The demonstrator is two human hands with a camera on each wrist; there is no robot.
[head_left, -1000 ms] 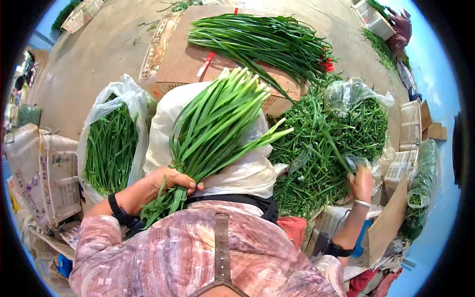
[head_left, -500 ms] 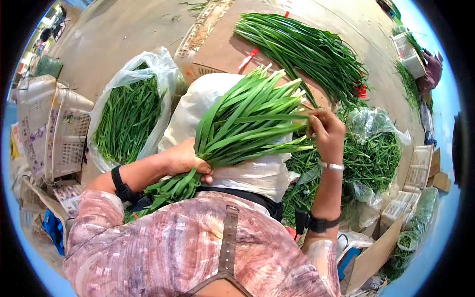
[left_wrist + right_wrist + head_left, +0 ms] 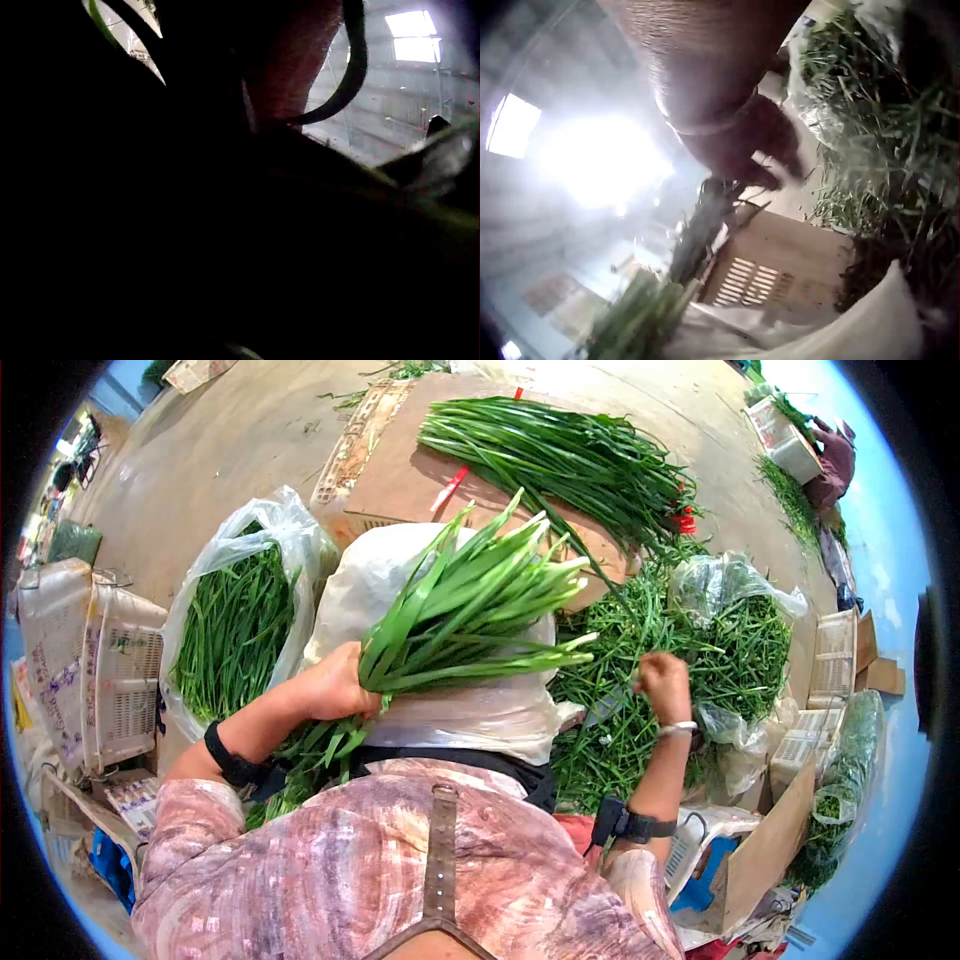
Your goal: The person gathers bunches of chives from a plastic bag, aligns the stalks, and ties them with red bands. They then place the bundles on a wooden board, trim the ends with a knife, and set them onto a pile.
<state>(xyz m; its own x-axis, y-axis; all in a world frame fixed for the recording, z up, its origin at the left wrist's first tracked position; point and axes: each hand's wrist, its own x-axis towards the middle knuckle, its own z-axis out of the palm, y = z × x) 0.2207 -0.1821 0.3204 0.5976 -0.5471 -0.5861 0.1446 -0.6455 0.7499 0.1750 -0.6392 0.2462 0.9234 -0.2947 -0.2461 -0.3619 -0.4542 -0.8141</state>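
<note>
A bunch of garlic chives (image 3: 470, 610) fans out in front of the person, pale stem ends toward the upper right. My left hand (image 3: 340, 682) grips it around the leafy part, with leaf tips hanging below the fist. The left wrist view is mostly dark, with a strip of green leaf (image 3: 103, 21) at the top left. My right hand (image 3: 663, 685) is apart from the bunch, fingers curled, over a heap of loose green leaves (image 3: 615, 745). I cannot tell whether a thin scrap is between its fingertips. The right wrist view shows this hand (image 3: 761, 146) from below.
A white plastic-wrapped bundle (image 3: 375, 565) lies under the bunch. Ahead, more chives (image 3: 550, 460) lie on a cardboard-topped crate (image 3: 400, 480). A clear bag of greens (image 3: 235, 625) stands at the left, beside plastic crates (image 3: 125, 660). Another person (image 3: 832, 465) is at the far right.
My right hand went from the leaf heap to the bunch's stem ends, then came away, back over the heap. The left hand keeps its grip, the bunch shifting slightly. The head view swung right and back.
</note>
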